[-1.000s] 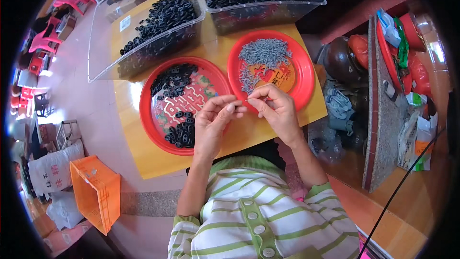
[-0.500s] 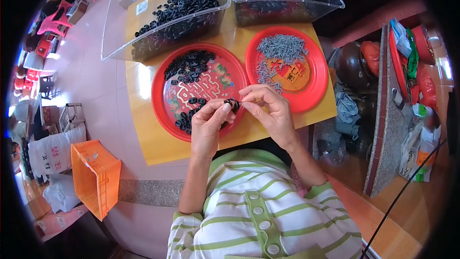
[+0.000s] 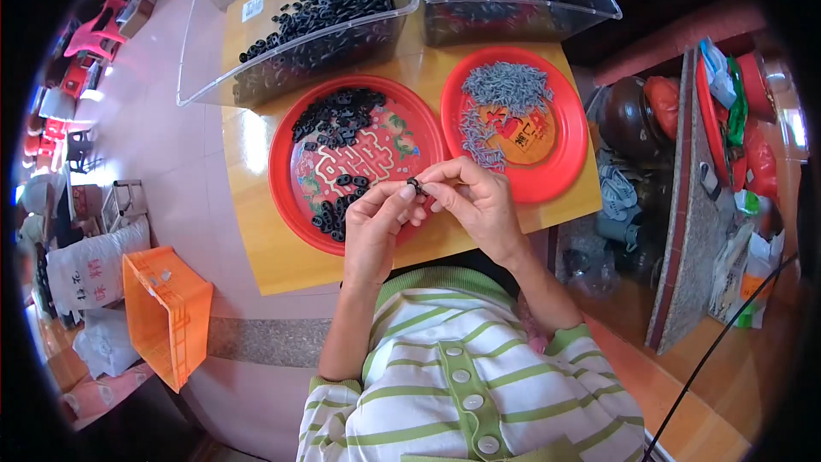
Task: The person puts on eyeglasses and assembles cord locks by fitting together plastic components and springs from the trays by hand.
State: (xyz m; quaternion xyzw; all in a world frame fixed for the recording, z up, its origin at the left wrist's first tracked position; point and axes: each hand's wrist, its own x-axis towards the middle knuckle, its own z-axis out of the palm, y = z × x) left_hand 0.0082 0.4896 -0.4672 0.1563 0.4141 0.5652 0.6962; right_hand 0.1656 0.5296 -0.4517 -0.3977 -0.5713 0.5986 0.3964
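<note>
Left hand (image 3: 374, 227) and right hand (image 3: 473, 201) met fingertip to fingertip over the near edge of the table (image 3: 256, 248), both pinching one small black part (image 3: 414, 183) between thumbs and forefingers; remaining fingers curled loosely under. Held just above the near rim of the left red plate (image 3: 286, 197), itself strewn with more black parts in two loose heaps, one at the far side and one at the near left. Right red plate (image 3: 569, 167) just beside it, touching or nearly so, loaded with a pile of small grey metal pieces (image 3: 505, 90) toward its far side. Two clear bins beyond the plates: left bin (image 3: 205, 60) and right bin (image 3: 590, 4), each heaped with black parts, set side by side at the table's far edge. Orange crate (image 3: 167, 316) on the floor to the left, beside white sacks (image 3: 85, 269). Pink stools (image 3: 94, 34) farther off at upper left. Cluttered bench (image 3: 684, 231) to the right, carrying red and green packets. Green-and-white striped shirt (image 3: 462, 376) with round buttons filling the lower centre, forearms bare from short sleeves.
</note>
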